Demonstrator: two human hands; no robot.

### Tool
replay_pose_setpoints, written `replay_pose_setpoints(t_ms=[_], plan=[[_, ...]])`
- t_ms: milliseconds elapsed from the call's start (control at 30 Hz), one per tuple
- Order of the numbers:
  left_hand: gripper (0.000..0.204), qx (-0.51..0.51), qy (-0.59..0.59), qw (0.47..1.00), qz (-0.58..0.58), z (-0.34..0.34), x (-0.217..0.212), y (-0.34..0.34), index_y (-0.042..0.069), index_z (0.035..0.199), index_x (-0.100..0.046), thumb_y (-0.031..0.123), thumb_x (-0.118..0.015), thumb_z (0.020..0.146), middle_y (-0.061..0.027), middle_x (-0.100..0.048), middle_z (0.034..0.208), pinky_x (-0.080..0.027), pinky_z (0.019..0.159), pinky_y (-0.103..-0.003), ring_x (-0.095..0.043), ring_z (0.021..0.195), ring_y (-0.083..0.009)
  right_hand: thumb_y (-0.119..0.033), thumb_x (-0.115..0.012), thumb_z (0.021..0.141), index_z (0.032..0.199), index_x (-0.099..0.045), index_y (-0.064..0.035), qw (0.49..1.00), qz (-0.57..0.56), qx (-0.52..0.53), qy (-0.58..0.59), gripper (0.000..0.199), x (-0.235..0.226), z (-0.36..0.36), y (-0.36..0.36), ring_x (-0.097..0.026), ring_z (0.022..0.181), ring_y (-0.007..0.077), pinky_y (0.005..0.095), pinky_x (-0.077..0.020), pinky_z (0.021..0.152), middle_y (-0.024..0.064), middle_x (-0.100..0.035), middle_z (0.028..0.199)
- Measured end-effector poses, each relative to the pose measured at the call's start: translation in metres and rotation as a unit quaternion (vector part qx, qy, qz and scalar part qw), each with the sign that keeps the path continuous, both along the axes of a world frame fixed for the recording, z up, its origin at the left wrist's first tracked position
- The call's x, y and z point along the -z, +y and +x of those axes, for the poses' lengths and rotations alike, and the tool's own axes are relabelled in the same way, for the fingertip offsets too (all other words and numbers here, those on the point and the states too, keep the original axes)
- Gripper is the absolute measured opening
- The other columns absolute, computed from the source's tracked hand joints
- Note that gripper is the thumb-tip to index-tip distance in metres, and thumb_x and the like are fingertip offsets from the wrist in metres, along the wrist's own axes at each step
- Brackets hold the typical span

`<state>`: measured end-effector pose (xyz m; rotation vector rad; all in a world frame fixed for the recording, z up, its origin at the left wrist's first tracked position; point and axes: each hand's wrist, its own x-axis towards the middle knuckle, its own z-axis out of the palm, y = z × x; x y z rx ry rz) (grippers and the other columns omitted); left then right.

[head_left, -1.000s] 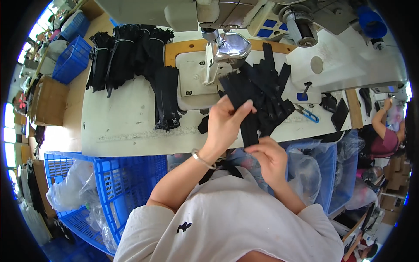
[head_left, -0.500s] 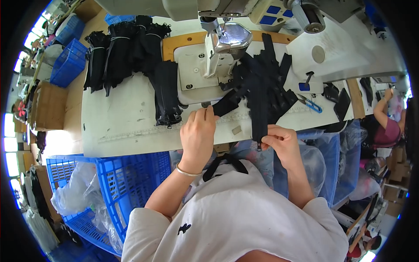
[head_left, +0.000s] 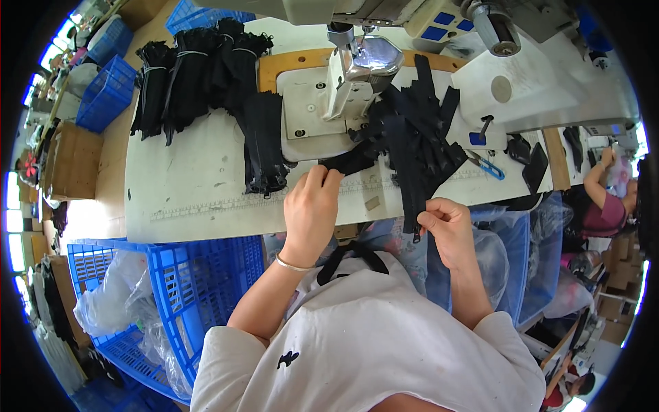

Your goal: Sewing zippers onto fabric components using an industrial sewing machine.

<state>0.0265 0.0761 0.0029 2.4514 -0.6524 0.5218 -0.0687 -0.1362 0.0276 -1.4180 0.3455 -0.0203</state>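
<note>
Fingertips of the left hand [head_left: 310,209] press the black zipper strip [head_left: 412,172], which runs up-right to down, its lower end pinched by the right hand [head_left: 446,230].

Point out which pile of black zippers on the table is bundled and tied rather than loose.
The far-left pile of black zippers: pale ties band its bundles. The loose heap by the sewing machine is untied, and both hands, left and right, work at it.
</note>
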Motion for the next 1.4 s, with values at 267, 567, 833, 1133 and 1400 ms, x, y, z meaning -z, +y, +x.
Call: replay_pose_setpoints(t_ms=[267, 567, 833, 1133, 1400], plan=[[0.014, 0.022, 0.448, 0.733, -0.511, -0.015, -0.03, 0.004, -0.006, 0.085, -0.061, 0.007, -0.062, 0.088, -0.009, -0.061, 0.074, -0.052, 0.047, -0.024, -0.061, 0.056, -0.0137, 0.004, -0.067, 0.079, 0.085, -0.066, 0.003, 0.997, -0.027, -0.06, 0.039, 0.007, -0.017, 0.013, 0.016, -0.06, 0.064, 0.0114, 0.0234, -0.0496, 0.056, 0.0059, -0.063, 0.072], [0.023, 0.062, 0.53, 0.67, -0.516, -0.018, -0.029, 0.013, -0.008, 0.087, -0.065, 0.013, -0.055, 0.092, -0.0097, -0.065, 0.074, -0.052, 0.054, -0.024, -0.063, 0.062, -0.0135, -0.013, -0.073, 0.079, 0.082, -0.064, -0.0003, 0.966, -0.146, -0.179, -0.116, 0.016, -0.022, 0.053, 0.047, -0.058, 0.076, 0.0101, 0.0259, -0.0477, 0.07, 0.0017, -0.063, 0.075], [0.023, 0.09, 0.537, 0.669, -0.506, -0.015, -0.032, 0.011, -0.009, 0.09, -0.064, 0.01, -0.05, 0.093, -0.0123, -0.065, 0.077, -0.052, 0.054, -0.026, -0.064, 0.063, -0.0164, -0.008, -0.066, 0.085, 0.079, -0.057, -0.0004, 0.977, -0.065, -0.201, 0.023, 0.013, -0.025, 0.053, 0.045, -0.058, 0.062, 0.0079, 0.0205, -0.0493, 0.057, 0.001, -0.059, 0.073], [0.021, 0.068, 0.473, 0.767, -0.429, -0.015, -0.042, 0.003, -0.005, 0.075, -0.064, 0.013, -0.067, 0.087, -0.0075, -0.062, 0.065, -0.048, 0.046, -0.023, -0.056, 0.05, -0.0115, -0.01, -0.068, 0.084, 0.079, -0.056, 0.0011, 0.984, -0.025, -0.178, 0.019, 0.017, -0.037, 0.053, 0.041, -0.061, 0.059, 0.0096, 0.0214, -0.0498, 0.056, 0.005, -0.063, 0.072], [0.023, 0.061, 0.465, 0.764, -0.442, -0.014, -0.039, -0.001, -0.001, 0.07, -0.062, 0.013, -0.067, 0.087, -0.0019, -0.059, 0.061, -0.046, 0.047, -0.019, -0.055, 0.053, -0.0052, -0.013, -0.067, 0.085, 0.08, -0.064, 0.0026, 0.968, -0.021, -0.242, 0.06, 0.017, -0.031, 0.057, 0.033, -0.062, 0.056, 0.0098, 0.0206, -0.0488, 0.052, 0.0067, -0.065, 0.066]])
